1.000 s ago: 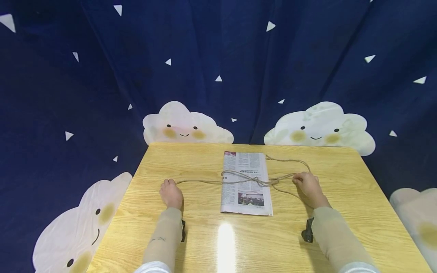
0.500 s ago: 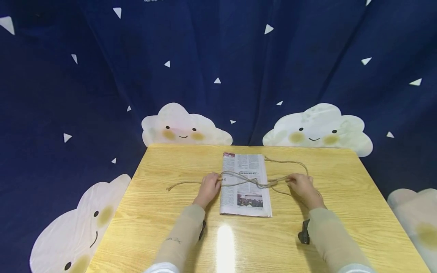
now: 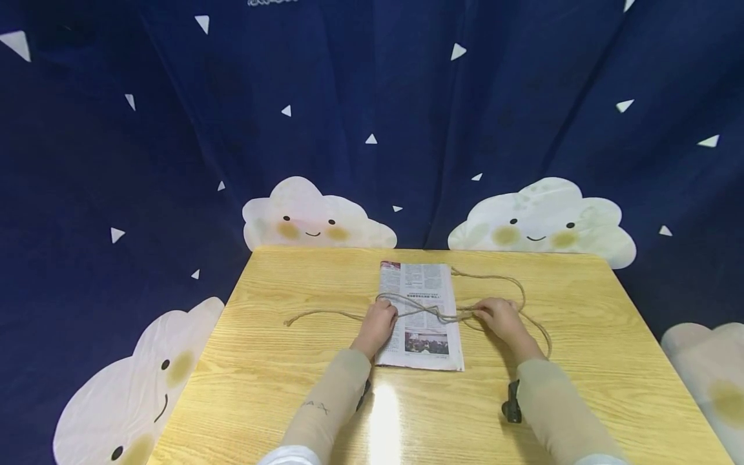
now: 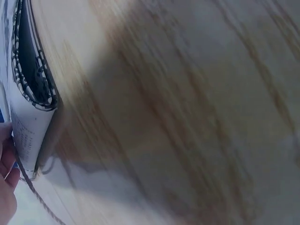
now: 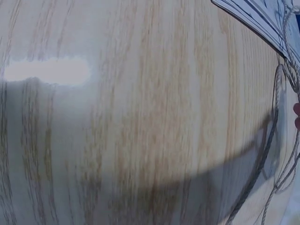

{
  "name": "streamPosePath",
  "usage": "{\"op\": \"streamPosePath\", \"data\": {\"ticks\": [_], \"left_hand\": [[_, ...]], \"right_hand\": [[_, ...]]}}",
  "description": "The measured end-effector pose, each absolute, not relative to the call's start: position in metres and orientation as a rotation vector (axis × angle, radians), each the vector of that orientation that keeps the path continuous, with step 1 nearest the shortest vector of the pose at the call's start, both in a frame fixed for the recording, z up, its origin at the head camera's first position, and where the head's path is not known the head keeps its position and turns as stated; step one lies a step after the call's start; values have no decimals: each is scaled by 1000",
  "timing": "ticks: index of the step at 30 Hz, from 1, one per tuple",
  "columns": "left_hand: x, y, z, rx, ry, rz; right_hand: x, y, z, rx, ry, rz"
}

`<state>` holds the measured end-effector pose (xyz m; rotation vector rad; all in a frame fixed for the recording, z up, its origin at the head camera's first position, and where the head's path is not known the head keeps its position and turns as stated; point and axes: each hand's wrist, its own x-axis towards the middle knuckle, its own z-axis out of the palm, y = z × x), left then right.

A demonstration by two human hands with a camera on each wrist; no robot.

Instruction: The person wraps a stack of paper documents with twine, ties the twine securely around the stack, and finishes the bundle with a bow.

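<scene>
A folded newspaper (image 3: 420,323) lies flat near the far side of the table, its short edge toward 12 o'clock; taking its middle as the clock's centre, a printed photo (image 3: 426,343) sits close to 6 and a dark red patch (image 3: 391,265) at 11. A thin brown rope (image 3: 444,318) runs across the page from 9 to 3, its strands crossing and bunching right of centre; whether they are knotted cannot be told. At 9, over the paper's left edge, the left hand (image 3: 378,325) pinches the rope, and a loose tail trails beyond it on the same line. At 3, just beside the right edge, the right hand (image 3: 504,323) pinches the gathered strands between thumb and fingers. Another length leaves the paper at 1, curves round behind that hand and lies on the wood past it, between 3 and 4. Black straps (image 3: 511,410) show at both wrists, below tan sleeves (image 3: 558,403). The pale wood table (image 3: 279,271) spreads all round, with glare toward 7. Behind it hangs a dark blue curtain (image 3: 325,71) with smiling white clouds (image 3: 314,200) toward 10 and 2.
</scene>
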<state>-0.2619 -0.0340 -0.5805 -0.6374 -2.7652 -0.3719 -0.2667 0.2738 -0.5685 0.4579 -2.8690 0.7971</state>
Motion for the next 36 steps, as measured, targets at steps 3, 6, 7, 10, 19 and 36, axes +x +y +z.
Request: {"op": "streamPosePath", "data": {"ticks": [3, 6, 7, 10, 19, 36], "left_hand": [[-262, -37, -579, -605, -2759, -363], [-263, -45, -578, -553, -2757, -395], [-264, -48, -577, -533, -2754, -407], [-266, -61, -577, -471, -2758, -451], [-266, -100, -583, -310, -2831, -572], [-258, -110, -589, -246, -2866, -700]], "right_hand": [[-267, 275, -569, 446, -2882, 798], [-268, 278, -569, 429, -2898, 797], [-268, 279, -568, 424, -2899, 798], [-266, 282, -567, 424, -2901, 830], [-266, 291, -568, 398, -2896, 813], [-259, 296, -571, 319, -2928, 808]]}}
